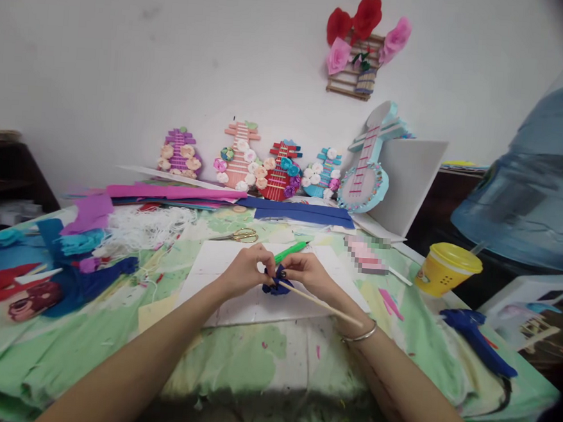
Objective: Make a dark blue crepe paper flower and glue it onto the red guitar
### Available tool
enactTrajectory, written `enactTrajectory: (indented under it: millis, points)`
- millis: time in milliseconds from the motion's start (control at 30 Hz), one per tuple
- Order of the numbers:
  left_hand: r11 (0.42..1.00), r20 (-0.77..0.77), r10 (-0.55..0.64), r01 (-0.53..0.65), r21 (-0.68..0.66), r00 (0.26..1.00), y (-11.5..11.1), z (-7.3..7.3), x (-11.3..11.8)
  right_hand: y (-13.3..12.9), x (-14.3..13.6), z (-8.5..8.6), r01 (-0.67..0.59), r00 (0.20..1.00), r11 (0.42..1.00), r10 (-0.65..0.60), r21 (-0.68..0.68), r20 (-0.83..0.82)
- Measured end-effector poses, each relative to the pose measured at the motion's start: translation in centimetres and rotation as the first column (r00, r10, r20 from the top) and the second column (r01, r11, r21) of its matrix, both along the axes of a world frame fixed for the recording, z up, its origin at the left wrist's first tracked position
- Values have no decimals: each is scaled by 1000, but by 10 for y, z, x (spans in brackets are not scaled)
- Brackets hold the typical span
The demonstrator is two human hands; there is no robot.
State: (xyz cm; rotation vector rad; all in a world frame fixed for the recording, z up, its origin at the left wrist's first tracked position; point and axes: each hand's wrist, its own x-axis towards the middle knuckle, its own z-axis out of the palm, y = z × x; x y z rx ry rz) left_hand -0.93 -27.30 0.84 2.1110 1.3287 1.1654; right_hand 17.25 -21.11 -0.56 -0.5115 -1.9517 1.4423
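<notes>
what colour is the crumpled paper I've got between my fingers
The crumpled paper is dark blue, best seen in the head view.

left hand [254, 270], left forearm [150, 359]: bare | right hand [304, 269], right forearm [404, 380]: bare | right wrist [348, 329]: slim silver-toned bangle [363, 337]

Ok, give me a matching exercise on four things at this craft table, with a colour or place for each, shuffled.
1. Stick
2. Scissors
3. Cup
4. Glue gun

A. Yellow, with a lid
B. Pale, one end at the blue paper
C. Dark blue
D. Gold-handled, just beyond the white board

Pairs: 1-B, 2-D, 3-A, 4-C
</notes>
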Motion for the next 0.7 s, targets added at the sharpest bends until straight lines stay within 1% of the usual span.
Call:
enactTrajectory:
  millis: [67,167,267,400,533,700]
  points:
    - [1000,10,14,-15,15,1000,0,0,1,3,-2,-6,17,999,997,-21,-73,-47]
    - [999,13,8,-8,40,1000,-2,1,4,4,-4,-11,32,994,993,-43,-113,-97]
    - [999,21,-15,14,49,1000,-4,2,6,3,-5,-11,8,990,988,-29,-152,-140]
    - [997,23,-14,12,78,1000,-6,5,7,2,-4,-9,-9,987,992,-11,-126,-159]
    - [997,-5,-13,14,77,1000,-6,5,10,0,-6,-6,60,990,995,-70,-84,-125]
    - [997,-50,-19,23,73,999,-4,3,11,-2,-11,-6,105,986,988,-118,-111,-116]
